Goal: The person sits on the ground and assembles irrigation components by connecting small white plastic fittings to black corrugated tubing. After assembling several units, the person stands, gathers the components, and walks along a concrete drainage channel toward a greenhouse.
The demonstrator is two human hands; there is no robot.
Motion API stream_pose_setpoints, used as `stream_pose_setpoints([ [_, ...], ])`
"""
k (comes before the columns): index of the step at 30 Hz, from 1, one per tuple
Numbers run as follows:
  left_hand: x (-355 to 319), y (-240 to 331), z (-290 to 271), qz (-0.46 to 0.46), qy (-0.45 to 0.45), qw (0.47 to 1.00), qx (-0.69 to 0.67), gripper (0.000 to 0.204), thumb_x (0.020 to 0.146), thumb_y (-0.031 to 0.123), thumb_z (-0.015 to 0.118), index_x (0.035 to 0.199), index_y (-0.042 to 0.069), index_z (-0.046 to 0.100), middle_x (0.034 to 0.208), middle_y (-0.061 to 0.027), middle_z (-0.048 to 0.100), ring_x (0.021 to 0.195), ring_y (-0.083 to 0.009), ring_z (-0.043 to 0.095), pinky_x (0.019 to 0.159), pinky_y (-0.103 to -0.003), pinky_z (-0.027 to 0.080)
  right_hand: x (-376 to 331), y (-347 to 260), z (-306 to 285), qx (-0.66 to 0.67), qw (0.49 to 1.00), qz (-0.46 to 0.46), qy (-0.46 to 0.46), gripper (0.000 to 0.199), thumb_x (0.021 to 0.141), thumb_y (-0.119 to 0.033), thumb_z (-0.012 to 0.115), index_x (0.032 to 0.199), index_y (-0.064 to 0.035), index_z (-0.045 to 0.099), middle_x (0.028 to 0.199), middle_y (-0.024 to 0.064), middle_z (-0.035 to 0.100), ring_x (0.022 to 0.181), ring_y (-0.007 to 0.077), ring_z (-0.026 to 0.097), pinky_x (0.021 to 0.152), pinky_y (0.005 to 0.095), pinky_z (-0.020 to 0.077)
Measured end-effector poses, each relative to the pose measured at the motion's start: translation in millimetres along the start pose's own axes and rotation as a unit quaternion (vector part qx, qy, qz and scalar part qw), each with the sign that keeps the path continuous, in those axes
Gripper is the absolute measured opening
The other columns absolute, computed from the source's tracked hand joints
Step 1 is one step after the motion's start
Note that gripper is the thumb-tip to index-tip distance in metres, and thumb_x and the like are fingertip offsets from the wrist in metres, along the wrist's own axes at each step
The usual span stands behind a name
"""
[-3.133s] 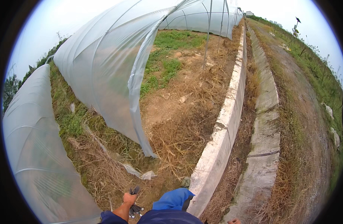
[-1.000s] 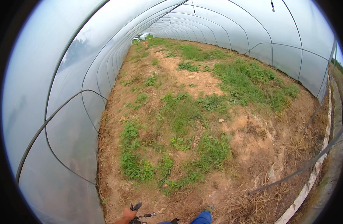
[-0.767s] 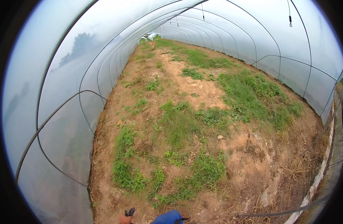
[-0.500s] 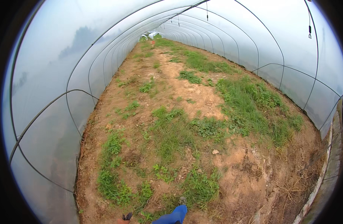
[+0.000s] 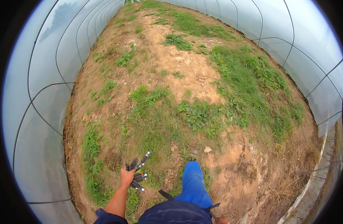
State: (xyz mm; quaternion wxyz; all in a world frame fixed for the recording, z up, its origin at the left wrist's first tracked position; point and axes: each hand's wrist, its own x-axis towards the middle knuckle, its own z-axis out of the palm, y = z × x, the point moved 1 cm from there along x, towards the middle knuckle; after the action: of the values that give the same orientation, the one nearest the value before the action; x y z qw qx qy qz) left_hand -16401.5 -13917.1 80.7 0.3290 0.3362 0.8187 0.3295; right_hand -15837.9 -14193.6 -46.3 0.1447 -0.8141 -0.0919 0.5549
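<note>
My left hand (image 5: 127, 177) is closed around a bundle of black ribbed rods with silvery ends (image 5: 142, 164); their exact kind I cannot make out. Some of the rods stick out ahead of the fist and others beside it, with a small spot of red among them. The bundle hangs above weeds and bare soil, left of my blue-trousered leg (image 5: 193, 183). Only a sliver of my right hand (image 5: 223, 221) shows at the lower edge, right of my dark top; its fingers are hidden.
A long plastic-film tunnel with dark hoops (image 5: 29, 86) runs ahead. Weeds and grass (image 5: 238, 82) grow in patches over reddish soil, thickest at right. A stone (image 5: 207, 149) lies just beyond my foot. Along the right edge runs a concrete curb (image 5: 309, 194).
The view has tilted downward and moved slightly forward. My left hand with the black rods has come fully into view, along with my leg and a bit of my right hand.
</note>
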Motion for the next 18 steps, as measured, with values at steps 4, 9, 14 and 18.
stream_pose_setpoints([
  [4,97.4,54.8,64.8,-0.037,0.013,0.998,0.051,0.021,0.077,0.013,0.075,0.077,-0.006,0.066,0.063,-0.0072,0.06,0.056,-0.0159,0.056,0.054,-0.037,0.043,91.9,-134.3,-9.6,-0.005,1.0,0.027,0.007,0.037,0.085,-0.015,0.07,0.115,0.0065,0.062,0.088,0.0157,0.068,0.069,0.0234,0.065,0.058,0.0379,0.0497],
  [9,156.8,86.7,72.0,-0.169,0.075,0.962,0.2,0.029,0.074,0.018,0.077,0.081,-0.008,0.068,0.065,-0.0146,0.063,0.056,-0.0263,0.064,0.054,-0.043,0.048,135.7,-413.8,-4.7,0.035,0.998,0.04,0.032,0.039,0.087,-0.012,0.068,0.121,0.006,0.06,0.09,0.0158,0.068,0.068,0.0218,0.065,0.057,0.0364,0.0508],
  [14,268.3,124.2,128.3,-0.318,0.121,0.928,0.149,0.042,0.072,0.025,0.079,0.087,-0.012,0.067,0.076,-0.0249,0.067,0.067,-0.0346,0.07,0.06,-0.048,0.053,160.2,-717.0,-3.1,0.006,0.984,-0.175,0.014,0.04,0.09,-0.016,0.062,0.124,0.0051,0.059,0.095,0.0152,0.069,0.074,0.0207,0.067,0.063,0.0335,0.0536],
  [18,373.3,163.7,179.0,-0.4,0.127,0.895,0.151,0.046,0.071,0.029,0.079,0.088,-0.013,0.068,0.079,-0.0252,0.069,0.075,-0.0363,0.071,0.063,-0.048,0.053,229.3,-899.5,59.0,-0.01,0.962,-0.272,0.013,0.041,0.089,-0.018,0.063,0.123,0.0059,0.059,0.1,0.0147,0.069,0.078,0.0204,0.067,0.066,0.0333,0.0535],
])
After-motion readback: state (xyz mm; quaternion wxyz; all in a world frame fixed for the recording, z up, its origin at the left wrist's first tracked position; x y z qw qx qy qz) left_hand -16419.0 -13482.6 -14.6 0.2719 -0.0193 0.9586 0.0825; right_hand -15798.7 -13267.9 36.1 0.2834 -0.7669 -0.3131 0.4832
